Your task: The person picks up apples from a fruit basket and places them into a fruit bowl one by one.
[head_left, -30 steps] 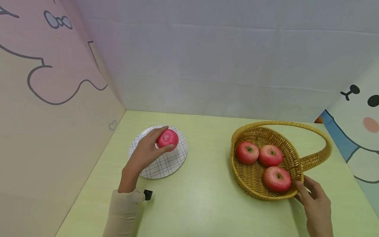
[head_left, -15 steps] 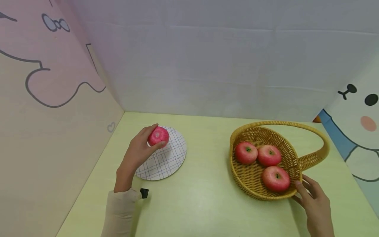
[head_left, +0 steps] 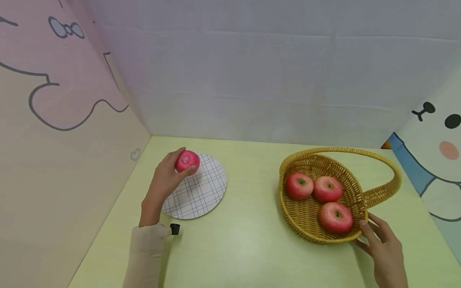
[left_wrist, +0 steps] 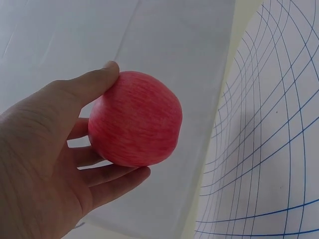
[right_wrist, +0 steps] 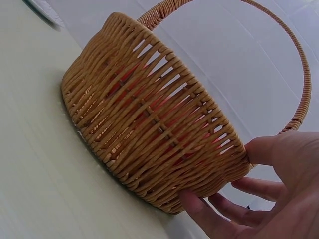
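Observation:
My left hand (head_left: pixel 165 176) holds a red apple (head_left: pixel 188 161) over the left part of a round white plate (head_left: pixel 207 190) with a blue grid pattern. In the left wrist view, thumb and fingers curl around the apple (left_wrist: pixel 137 119), and the plate's gridded surface (left_wrist: pixel 274 149) shows to the right. On the other side, my right hand (head_left: pixel 387 250) grips the near right rim of a wicker basket (head_left: pixel 300 226). The right wrist view has the thumb on the basket's rim and fingertips against its woven wall (right_wrist: pixel 144 129). Inside the basket lie three red apples (head_left: pixel 336 217).
The basket's tall arched handle (head_left: pixel 387 188) leans to the right. Pale yellow-green tabletop (head_left: pixel 245 224) lies between plate and basket. A grey-white back wall (head_left: pixel 266 88) and cartoon-printed side panels (head_left: pixel 79 160) enclose the table. A small black piece (head_left: pixel 174 229) sits at the left cuff.
My left hand has carried the apple leftward and slightly away, from the plate's middle toward its left edge. The right hand and the basket stay in place.

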A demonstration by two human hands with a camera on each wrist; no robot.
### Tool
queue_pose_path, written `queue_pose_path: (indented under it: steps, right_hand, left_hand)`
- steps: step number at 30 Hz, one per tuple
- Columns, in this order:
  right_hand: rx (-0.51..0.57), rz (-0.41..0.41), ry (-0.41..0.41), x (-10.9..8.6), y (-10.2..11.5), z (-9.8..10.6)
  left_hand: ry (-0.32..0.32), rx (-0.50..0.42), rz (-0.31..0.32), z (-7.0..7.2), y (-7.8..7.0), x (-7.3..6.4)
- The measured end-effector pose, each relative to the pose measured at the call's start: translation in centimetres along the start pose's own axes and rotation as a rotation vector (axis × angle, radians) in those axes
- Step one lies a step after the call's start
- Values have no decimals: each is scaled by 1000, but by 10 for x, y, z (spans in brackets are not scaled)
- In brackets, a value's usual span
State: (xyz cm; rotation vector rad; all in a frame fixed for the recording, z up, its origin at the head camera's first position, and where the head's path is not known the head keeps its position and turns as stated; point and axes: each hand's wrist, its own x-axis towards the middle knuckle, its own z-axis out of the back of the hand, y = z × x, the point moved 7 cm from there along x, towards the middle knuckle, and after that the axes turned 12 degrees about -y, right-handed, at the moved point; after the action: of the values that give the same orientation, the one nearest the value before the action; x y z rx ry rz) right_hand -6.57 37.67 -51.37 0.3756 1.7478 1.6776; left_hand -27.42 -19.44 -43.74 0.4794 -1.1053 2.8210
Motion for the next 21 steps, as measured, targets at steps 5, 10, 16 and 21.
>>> queue_pose_path:
  steps: [5,10,16,21]
  right_hand:
    - [16,8,1,-1,0,0]
    - [23,8,6,-3,-1,-1]
    - [-5,-7,-7,-2,-2,-1]
    - [16,3,-12,-3,-1,-2]
  left_hand:
    - [-64,22,65,3,11,4]
    - [-121,13,135,8,22,5]
    - [-175,-39,221,9,36,8]
    - [-149,-71,253,7,43,11]
